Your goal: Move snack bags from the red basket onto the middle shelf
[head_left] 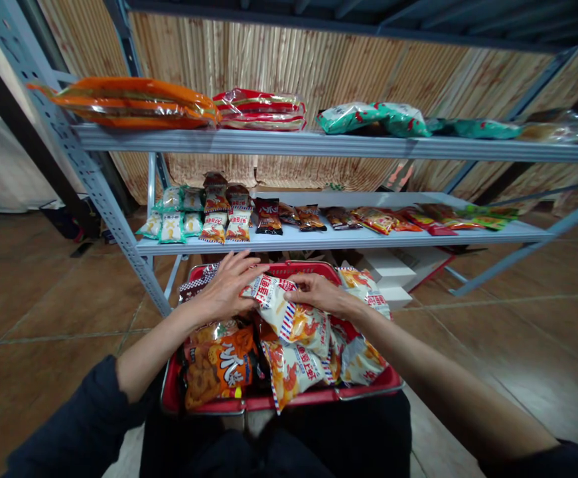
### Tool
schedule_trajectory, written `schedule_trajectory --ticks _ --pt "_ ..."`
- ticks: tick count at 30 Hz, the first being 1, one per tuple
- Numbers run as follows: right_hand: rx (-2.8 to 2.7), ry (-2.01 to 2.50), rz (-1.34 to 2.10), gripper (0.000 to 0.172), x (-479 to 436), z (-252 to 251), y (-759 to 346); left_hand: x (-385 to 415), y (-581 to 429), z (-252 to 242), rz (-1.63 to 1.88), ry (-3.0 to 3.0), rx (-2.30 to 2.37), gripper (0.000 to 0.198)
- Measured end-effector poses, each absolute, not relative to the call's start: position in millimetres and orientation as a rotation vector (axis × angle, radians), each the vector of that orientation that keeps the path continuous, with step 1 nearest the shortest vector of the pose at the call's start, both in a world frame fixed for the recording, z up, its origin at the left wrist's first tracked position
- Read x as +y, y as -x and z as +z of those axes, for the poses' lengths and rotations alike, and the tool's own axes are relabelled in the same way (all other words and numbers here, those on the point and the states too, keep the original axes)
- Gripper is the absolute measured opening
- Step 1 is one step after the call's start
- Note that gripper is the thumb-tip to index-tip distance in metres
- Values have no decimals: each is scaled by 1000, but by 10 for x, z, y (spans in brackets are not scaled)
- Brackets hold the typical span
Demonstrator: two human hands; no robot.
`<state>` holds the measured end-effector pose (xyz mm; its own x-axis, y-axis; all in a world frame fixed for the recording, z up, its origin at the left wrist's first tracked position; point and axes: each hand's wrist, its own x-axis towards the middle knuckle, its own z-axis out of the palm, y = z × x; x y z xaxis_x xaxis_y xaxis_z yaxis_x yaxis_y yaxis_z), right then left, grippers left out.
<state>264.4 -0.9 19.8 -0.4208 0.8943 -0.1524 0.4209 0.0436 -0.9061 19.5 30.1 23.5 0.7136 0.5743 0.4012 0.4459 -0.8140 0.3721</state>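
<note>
Two hands meet over a red basket [368, 390] that rests against the person's lap, packed full of snack bags. The left hand [229, 287] lies with its fingers spread on the far left end of a white snack bag [293, 318], flat on it rather than closed around it, while the right hand [318, 292] has its fingers curled onto the same bag's far edge, gripping it. That bag (white with red and blue stripes along one side) lies on top of the pile, near the far rim of the basket and about midway across. Below it, by the near rim, a second white bag [293, 373] of the same kind sticks out over the edge, and an orange bag [217, 370] fills the near left corner. Just beyond the basket stands a grey metal shelf: its lower shelf [348, 238] carries rows of small packets, with green and white packets [174, 219] at the left end. Its upper shelf [318, 143] holds flat orange packets [134, 103] at the left end, red packets [261, 109] beside them and green packets [373, 118] further right.
</note>
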Motion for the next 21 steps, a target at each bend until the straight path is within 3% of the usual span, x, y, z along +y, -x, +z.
schedule_trajectory --ticks 4,10,21 --pt "-1383 1260 1593 37 -44 175 -2639 271 -238 114 1100 -2034 1152 67" --pt "-1161 1224 1625 36 -32 169 -2618 212 -379 42 1119 -858 813 32" --pt "-1285 1331 1616 37 20 32 -2581 388 -300 -64 1074 -782 1027 33"
